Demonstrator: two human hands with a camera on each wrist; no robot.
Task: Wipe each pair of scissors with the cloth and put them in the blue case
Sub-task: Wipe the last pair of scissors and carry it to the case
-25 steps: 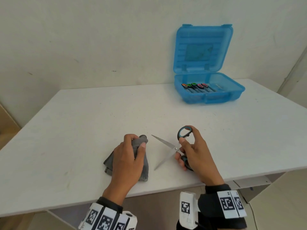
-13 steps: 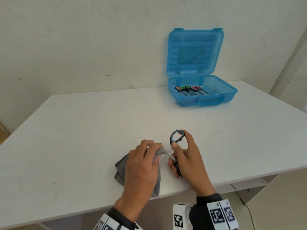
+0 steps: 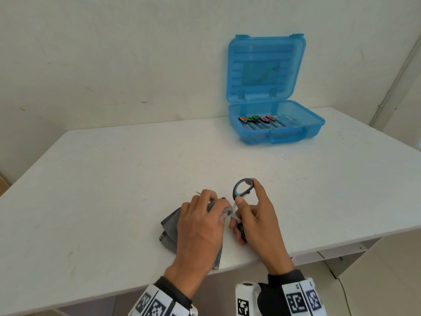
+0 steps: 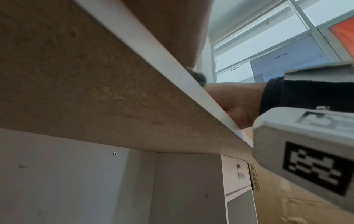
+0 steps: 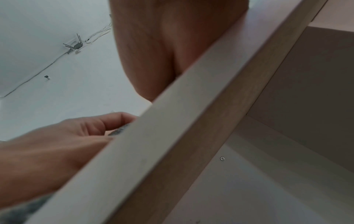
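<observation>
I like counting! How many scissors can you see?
4. Three lie side by side in the blue case: orange scissors, green scissors and pink scissors. The blue-handled scissors are in the right hand. More may hide in the case.

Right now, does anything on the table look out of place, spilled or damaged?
Nothing stands out. The case sits open with scissors lying in a row inside. The left hand holds the cloth around the blades of the scissors gripped by the right hand.
</observation>
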